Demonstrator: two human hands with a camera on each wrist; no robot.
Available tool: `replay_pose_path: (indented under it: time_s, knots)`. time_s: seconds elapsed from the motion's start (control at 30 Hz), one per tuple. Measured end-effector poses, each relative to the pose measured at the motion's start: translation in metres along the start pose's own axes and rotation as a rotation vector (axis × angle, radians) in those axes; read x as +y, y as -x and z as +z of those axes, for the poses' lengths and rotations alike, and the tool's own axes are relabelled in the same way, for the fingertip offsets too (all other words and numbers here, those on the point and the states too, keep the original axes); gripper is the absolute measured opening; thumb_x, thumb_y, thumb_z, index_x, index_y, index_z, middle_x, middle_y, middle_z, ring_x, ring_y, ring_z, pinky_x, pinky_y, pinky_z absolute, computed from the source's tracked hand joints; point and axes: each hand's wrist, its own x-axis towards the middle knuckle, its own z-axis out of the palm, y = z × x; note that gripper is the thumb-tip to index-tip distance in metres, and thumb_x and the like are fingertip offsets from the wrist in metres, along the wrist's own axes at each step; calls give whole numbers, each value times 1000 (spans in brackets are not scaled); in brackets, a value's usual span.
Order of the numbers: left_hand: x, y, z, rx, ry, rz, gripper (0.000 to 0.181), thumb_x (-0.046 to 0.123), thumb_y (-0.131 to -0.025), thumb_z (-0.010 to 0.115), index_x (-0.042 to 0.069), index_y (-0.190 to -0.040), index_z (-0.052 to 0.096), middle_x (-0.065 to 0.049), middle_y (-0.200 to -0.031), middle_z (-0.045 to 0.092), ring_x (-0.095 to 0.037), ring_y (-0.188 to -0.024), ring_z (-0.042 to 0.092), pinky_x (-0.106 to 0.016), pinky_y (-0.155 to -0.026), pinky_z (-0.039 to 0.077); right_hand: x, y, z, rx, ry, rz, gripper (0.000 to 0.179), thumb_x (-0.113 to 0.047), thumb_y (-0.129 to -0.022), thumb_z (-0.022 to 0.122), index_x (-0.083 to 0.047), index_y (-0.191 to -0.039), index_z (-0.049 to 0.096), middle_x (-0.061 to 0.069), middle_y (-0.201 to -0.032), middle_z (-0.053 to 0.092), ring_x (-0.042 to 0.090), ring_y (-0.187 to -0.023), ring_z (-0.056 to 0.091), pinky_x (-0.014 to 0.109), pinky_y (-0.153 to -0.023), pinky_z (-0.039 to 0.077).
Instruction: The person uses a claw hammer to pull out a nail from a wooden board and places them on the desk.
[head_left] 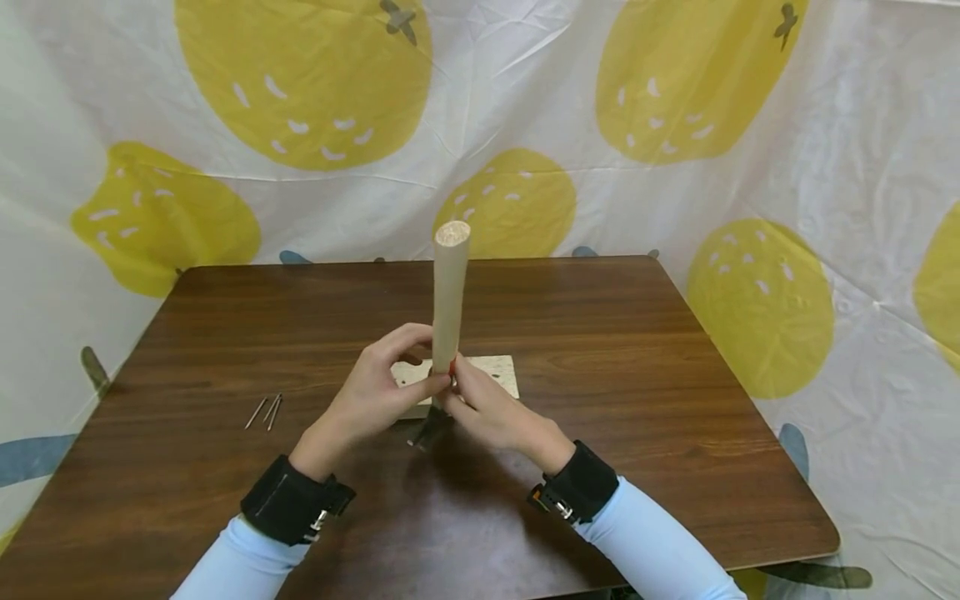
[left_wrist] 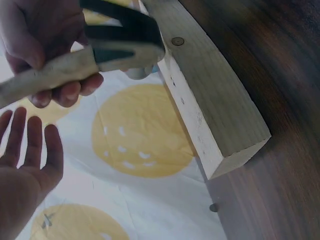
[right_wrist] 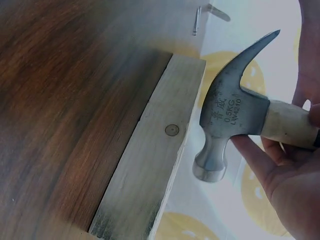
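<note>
In front of me a claw hammer [right_wrist: 232,115] is held upright, its pale wooden handle [head_left: 450,292] pointing up and its dark metal head down. My right hand [head_left: 491,408] grips the handle just above the head, which shows clearly in the right wrist view. My left hand [head_left: 378,383] is at the handle from the other side, thumb near it; in the left wrist view its fingers [left_wrist: 35,140] are spread and fairly straight. Behind the hammer lies a pale wooden block [head_left: 491,375] with a round knot on one face. The hands and hammer partly hide it.
Several loose nails [head_left: 266,411] lie on the brown table [head_left: 637,400] to the left of the hands. A white cloth [head_left: 517,75] printed with yellow fruit hangs behind the table and down its sides.
</note>
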Motion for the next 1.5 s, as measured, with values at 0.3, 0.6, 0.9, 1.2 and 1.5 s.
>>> replay_pose_path:
  time_s: [0.3, 0.6, 0.9, 1.2, 1.5]
  knots:
    - [4, 4, -2, -32, 80, -36, 38, 10, -82, 81, 14, -118, 69, 9, -112, 63, -13, -104, 59, -33, -87, 46, -1, 1, 2, -16, -49, -44, 21, -6, -95, 42, -6, -116, 45, 3, -111, 50, 11, -105, 53, 25, -88, 46]
    - [5, 5, -2, -32, 68, 41, 39, 2, -81, 79, 12, -117, 68, 7, -110, 63, -14, -102, 60, -31, -87, 46, -3, 2, 3, -40, -68, -42, 21, -3, -94, 46, -6, -114, 46, 3, -108, 49, 12, -99, 53, 24, -85, 46]
    - [6, 13, -1, 25, 125, -2, 41, -7, -81, 75, 3, -120, 67, -2, -112, 62, -18, -104, 61, -32, -83, 50, 1, 9, 5, -34, -118, 19, 22, -3, -100, 50, -6, -122, 50, 2, -118, 49, 13, -113, 51, 26, -87, 48]
    - [10, 22, -5, 108, 60, -48, 44, -7, -83, 74, 0, -125, 64, -1, -107, 61, -15, -96, 62, -31, -72, 54, 11, 23, -13, 54, 53, 72, 22, -9, -103, 52, -2, -123, 51, 9, -118, 52, 24, -111, 54, 24, -86, 47]
    - [12, 33, -17, 210, -21, -87, 47, -5, -81, 77, -1, -126, 64, 1, -103, 61, -14, -80, 68, -30, -64, 54, 26, 40, -35, 116, 139, 128, 22, -12, -103, 51, -2, -123, 54, 9, -117, 54, 18, -106, 54, 25, -84, 46]
